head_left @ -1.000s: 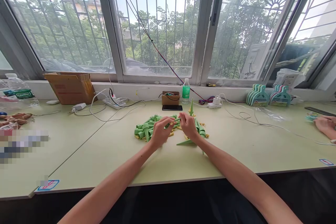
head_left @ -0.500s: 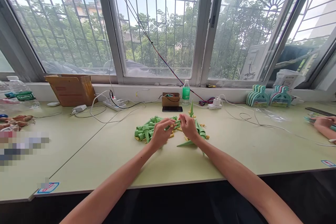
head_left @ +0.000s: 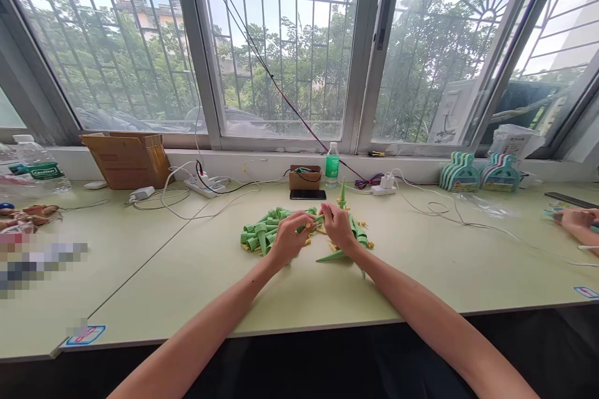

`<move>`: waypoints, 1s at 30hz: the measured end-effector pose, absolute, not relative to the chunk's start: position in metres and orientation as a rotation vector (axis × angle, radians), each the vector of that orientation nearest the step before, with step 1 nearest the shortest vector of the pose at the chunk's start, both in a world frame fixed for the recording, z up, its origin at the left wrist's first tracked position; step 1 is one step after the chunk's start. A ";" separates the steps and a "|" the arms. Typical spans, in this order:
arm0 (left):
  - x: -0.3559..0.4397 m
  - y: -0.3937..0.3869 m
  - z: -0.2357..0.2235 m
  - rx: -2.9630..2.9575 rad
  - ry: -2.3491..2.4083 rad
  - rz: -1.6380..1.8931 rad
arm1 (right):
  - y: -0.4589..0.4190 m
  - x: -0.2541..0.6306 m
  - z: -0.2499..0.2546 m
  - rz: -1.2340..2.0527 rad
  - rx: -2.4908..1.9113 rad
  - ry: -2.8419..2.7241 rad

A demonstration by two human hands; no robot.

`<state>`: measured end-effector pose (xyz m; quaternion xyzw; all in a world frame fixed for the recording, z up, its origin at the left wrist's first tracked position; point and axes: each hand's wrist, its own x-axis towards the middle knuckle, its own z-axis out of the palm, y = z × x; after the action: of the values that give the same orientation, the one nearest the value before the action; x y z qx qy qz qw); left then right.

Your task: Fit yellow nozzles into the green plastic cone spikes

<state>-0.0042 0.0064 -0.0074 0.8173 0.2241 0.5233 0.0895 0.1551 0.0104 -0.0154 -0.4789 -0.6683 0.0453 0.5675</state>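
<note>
My left hand (head_left: 287, 237) and my right hand (head_left: 337, 225) meet above the middle of a pale green table (head_left: 290, 293). Together they pinch a slim green spike piece (head_left: 312, 222) with a small yellow part at its near end. A heap of green plastic cone pieces (head_left: 262, 232) lies just left of my left hand. Under and right of my right hand lie finished green spikes (head_left: 355, 234), one pointing left at the near side (head_left: 330, 256). One spike (head_left: 342, 191) stands upright behind my hands.
A black phone (head_left: 307, 194), a small cardboard box (head_left: 304, 177) and a green-labelled bottle (head_left: 332, 164) stand behind the heap. A power strip with cables (head_left: 206, 185) and a brown carton (head_left: 126, 157) lie left. Another person's hand (head_left: 578, 221) rests at the right edge.
My hands have stayed together on the green piece, with only slight finger shifts. The view has tilted up a little. The other person's hand at the right has moved slightly.
</note>
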 end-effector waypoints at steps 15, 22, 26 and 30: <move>0.003 0.002 -0.009 2.293 0.775 1.282 | 0.004 0.158 -0.006 0.026 -1.079 -1.681; 0.001 0.003 -0.007 2.375 0.949 1.093 | 0.003 0.161 -0.008 -0.040 -1.023 -1.879; 0.001 0.006 -0.009 2.374 0.971 1.028 | 0.004 0.161 -0.008 -0.029 -0.993 -1.902; 0.000 0.009 -0.012 2.372 0.990 1.027 | 0.004 0.162 -0.006 -0.024 -0.988 -1.870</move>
<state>0.0004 0.0086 -0.0117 0.8421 0.3514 0.3646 0.1859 0.1625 0.0043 -0.0064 -0.4069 -0.7702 -0.0100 0.4910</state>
